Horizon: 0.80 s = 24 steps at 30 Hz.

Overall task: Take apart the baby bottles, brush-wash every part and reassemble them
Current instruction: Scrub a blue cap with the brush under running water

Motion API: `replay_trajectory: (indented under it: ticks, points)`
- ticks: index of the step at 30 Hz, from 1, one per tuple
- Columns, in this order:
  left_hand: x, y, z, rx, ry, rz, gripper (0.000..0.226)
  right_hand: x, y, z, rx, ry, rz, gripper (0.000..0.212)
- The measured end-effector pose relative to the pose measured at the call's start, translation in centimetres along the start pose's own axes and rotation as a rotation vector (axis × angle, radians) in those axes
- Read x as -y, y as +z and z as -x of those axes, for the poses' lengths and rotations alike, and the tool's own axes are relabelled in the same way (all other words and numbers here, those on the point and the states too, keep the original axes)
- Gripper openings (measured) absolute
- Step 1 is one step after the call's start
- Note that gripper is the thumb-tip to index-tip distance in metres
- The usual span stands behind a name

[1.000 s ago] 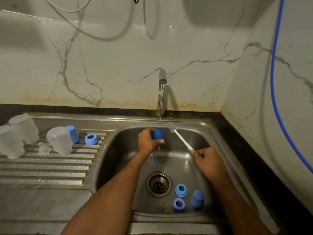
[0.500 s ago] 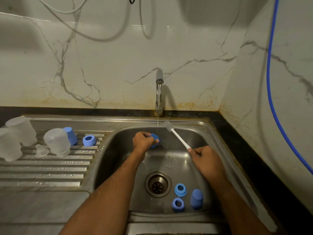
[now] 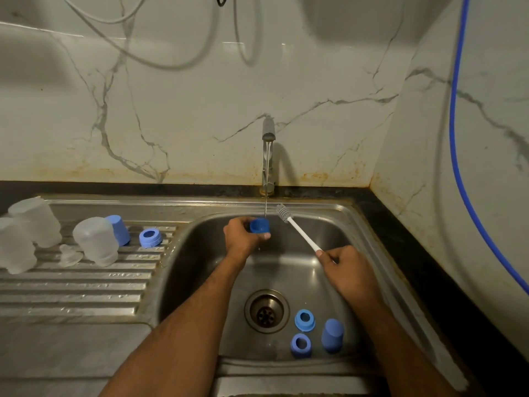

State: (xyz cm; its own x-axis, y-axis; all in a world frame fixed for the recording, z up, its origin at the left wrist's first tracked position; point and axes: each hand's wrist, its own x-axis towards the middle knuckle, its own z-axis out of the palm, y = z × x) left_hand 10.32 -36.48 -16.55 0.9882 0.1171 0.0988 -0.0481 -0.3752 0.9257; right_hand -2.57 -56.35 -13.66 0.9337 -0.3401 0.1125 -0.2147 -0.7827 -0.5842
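Brush handle end (image 3: 317, 249) inside right grip (image 3: 347, 270); leftmost bottle (image 3: 14, 247) cut off.

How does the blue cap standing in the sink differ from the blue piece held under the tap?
The blue cap stands untouched on the sink floor near the drain, away from the stream; the held blue piece is gripped by the left hand under the running tap. The cap looks paler and taller; the held piece is darker and squat. Both are blue plastic.

Your bare forearms, no sleeves.
Your left hand (image 3: 243, 239) and right hand (image 3: 347, 272) show no gloves, rings or watch.
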Motion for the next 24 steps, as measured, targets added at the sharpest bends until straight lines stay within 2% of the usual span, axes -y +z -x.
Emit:
replay_trajectory:
  ticks: [1,3,5,9,13,19,24]
  points:
    - [0.2,-0.1,0.0,0.003,-0.009,-0.037,0.055,0.0,0.0,0.0,-0.001,0.0,0.006,0.041]
    - [0.4,0.3,0.2,0.139,-0.005,-0.163,0.055,0.0,-0.2,0.0,-0.013,0.002,0.01,0.042]
    - [0.2,0.7,0.4,0.213,0.025,-0.179,0.057,-0.1,-0.2,0.1,-0.017,0.004,-0.004,0.041]
    - [0.2,0.0,0.0,0.017,0.035,-0.106,0.06,0.2,0.0,0.1,-0.002,-0.014,0.012,0.041]
    - [-0.3,1.0,0.7,0.079,0.068,-0.168,0.057,-0.3,-0.6,0.2,-0.015,-0.013,0.012,0.041]
    - [-0.2,0.4,0.5,-0.023,0.05,-0.143,0.055,0.0,-0.3,0.2,-0.035,-0.036,0.022,0.043]
    - [-0.3,1.2,0.9,-0.029,0.03,-0.109,0.055,0.1,-0.7,0.6,-0.001,-0.037,0.032,0.042]
